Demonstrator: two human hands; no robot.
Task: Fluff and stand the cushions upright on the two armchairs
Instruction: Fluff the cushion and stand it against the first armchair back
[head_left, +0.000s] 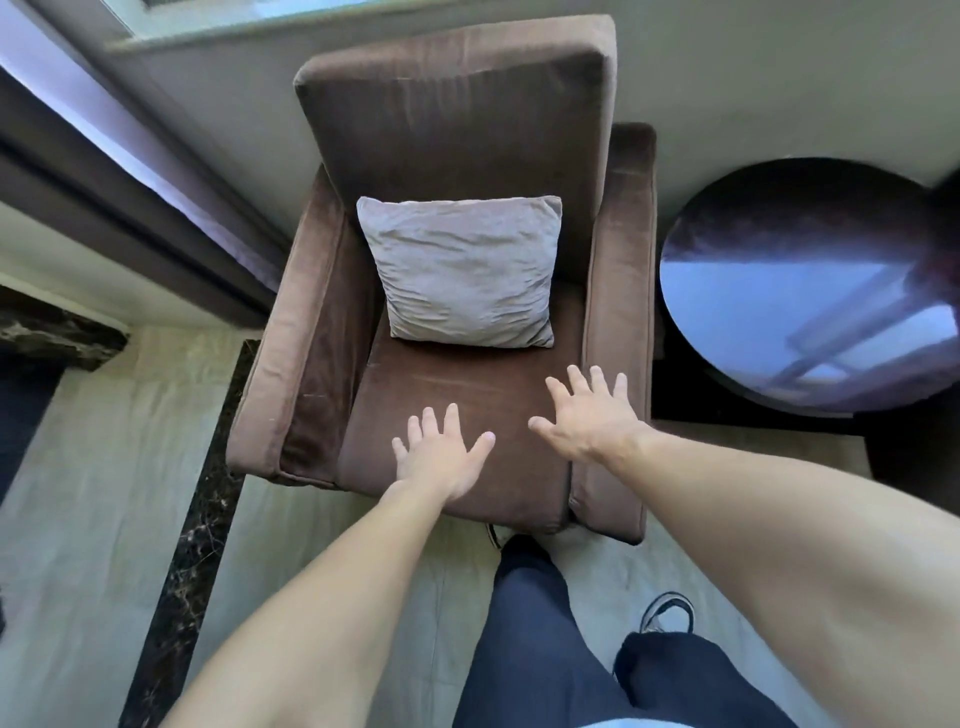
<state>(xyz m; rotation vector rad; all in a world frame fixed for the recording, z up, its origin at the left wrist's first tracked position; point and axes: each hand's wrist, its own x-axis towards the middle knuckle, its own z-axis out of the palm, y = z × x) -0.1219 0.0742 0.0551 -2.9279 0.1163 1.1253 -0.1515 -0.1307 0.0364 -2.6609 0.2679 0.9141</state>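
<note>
Standing at the front edge of the brown armchair (467, 130), I have both arms stretched out over its seat. My left hand (441, 457) is released, palm down, fingers spread, above the front part of the seat cushion, a little toward its left side. My right hand (592, 421) is released too, fingers fanned, over the front right part of the seat, near the right armrest (621, 291). Neither grasps anything, and I cannot tell whether either palm actually touches the fabric.

A grey cushion (462, 270) stands upright at the rear of the seat, leaning against the backrest, its lower edge on the seat and its cover creased. It sits roughly centred between the two armrests, well apart from both my hands.

To the right of the chair is a round dark side table (810, 291) with a glossy top. Dark curtains (104, 176) hang at the left. My dark trousers (530, 634) and one shoe (670, 613) show below on the pale floor (93, 493).
</note>
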